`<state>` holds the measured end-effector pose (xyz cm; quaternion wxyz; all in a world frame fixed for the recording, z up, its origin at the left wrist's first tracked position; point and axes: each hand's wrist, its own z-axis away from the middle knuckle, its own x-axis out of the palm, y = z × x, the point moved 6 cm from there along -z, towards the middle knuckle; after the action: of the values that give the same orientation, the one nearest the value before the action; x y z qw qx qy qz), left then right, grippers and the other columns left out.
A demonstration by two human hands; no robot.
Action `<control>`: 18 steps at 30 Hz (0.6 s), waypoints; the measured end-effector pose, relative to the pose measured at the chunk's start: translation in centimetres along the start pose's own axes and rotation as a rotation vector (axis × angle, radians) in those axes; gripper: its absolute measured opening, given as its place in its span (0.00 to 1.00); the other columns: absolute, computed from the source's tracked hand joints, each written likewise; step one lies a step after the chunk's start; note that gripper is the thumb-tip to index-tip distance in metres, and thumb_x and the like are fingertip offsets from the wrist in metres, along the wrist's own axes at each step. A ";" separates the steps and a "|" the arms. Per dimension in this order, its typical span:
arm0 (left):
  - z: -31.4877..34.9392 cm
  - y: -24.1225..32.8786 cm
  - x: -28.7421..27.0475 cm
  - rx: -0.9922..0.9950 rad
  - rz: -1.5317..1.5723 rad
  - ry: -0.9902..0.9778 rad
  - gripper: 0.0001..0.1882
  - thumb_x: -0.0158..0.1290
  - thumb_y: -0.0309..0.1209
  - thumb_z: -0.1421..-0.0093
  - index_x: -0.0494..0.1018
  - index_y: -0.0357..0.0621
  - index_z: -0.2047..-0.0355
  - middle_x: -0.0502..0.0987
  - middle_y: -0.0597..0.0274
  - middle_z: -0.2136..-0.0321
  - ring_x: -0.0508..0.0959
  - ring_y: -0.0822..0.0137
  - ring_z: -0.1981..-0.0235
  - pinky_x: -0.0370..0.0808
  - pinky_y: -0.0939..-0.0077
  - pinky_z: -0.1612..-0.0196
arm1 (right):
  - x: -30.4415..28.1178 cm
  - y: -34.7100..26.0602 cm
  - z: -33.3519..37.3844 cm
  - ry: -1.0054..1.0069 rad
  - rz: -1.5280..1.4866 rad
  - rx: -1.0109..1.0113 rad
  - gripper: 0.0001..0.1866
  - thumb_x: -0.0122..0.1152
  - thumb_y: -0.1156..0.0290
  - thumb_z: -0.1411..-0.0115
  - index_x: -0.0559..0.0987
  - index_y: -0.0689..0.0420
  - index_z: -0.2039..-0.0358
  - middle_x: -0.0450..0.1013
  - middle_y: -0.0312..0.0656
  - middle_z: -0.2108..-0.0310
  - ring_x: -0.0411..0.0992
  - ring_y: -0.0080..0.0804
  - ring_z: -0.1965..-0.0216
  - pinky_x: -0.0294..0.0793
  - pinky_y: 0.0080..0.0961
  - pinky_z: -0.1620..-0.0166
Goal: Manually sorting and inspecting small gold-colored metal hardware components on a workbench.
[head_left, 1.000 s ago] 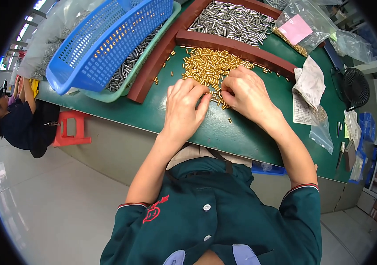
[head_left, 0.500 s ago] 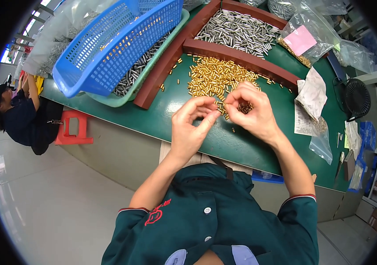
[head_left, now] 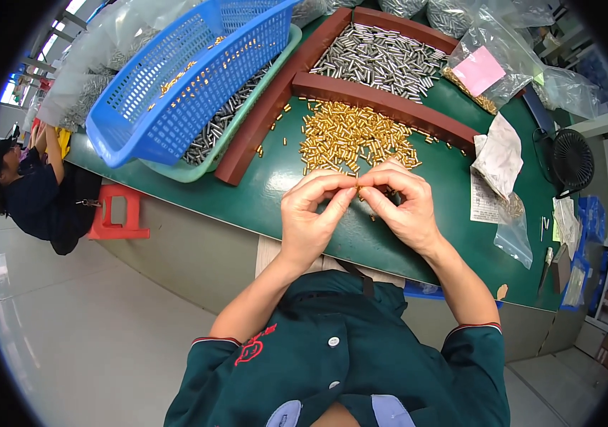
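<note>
Drawn together, left hand (head_left: 308, 213) and right hand (head_left: 411, 212) meet at the fingertips, grip pinched around gold pieces (head_left: 359, 190).

Gold-coloured pieces (head_left: 354, 132): shiny, smooth metal | silver pins (head_left: 382, 60): bright metal | worktop (head_left: 279, 160): smooth green, glossy, reflecting light | basket (head_left: 183, 114): blue perforated plastic | bag (head_left: 514, 60): clear, crinkled plastic | pink slip (head_left: 480, 70): matt paper | shirt (head_left: 389, 363): dark green matt cloth

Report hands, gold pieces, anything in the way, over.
Left hand and right hand together, pinching a small gold piece. Gold pile just beyond. Red-brown bar behind pile, not between it and hands.
</note>
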<state>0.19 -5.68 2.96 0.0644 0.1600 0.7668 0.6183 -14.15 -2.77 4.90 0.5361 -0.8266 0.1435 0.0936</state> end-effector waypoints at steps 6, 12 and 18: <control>0.2 -1.4 0.0 -0.375 0.279 -0.022 0.06 0.54 0.20 0.42 0.74 0.32 0.64 0.77 0.59 0.69 0.78 0.72 0.70 0.75 0.82 0.64 | 0.6 1.9 0.6 -0.066 -0.270 0.352 0.06 0.59 0.74 0.42 0.80 0.62 0.66 0.76 0.36 0.71 0.71 0.20 0.69 0.70 0.17 0.66; 0.3 -2.7 -0.1 -0.525 0.402 -0.062 0.06 0.55 0.23 0.42 0.73 0.35 0.64 0.78 0.59 0.71 0.78 0.72 0.71 0.75 0.81 0.66 | 1.1 3.0 1.3 -0.070 -0.553 0.607 0.07 0.58 0.73 0.41 0.80 0.62 0.66 0.76 0.37 0.70 0.72 0.20 0.68 0.71 0.17 0.60; 0.4 -2.8 0.0 -0.602 0.440 -0.070 0.06 0.54 0.24 0.42 0.73 0.36 0.64 0.78 0.59 0.71 0.78 0.72 0.71 0.75 0.81 0.66 | 1.2 3.1 1.4 -0.056 -0.591 0.655 0.07 0.59 0.72 0.41 0.79 0.62 0.68 0.76 0.36 0.71 0.72 0.18 0.69 0.71 0.17 0.61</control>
<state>-0.17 -5.80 0.15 0.0005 0.3157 0.4952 0.8094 -14.06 -2.89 1.30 0.7772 -0.6157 -0.0915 -0.0917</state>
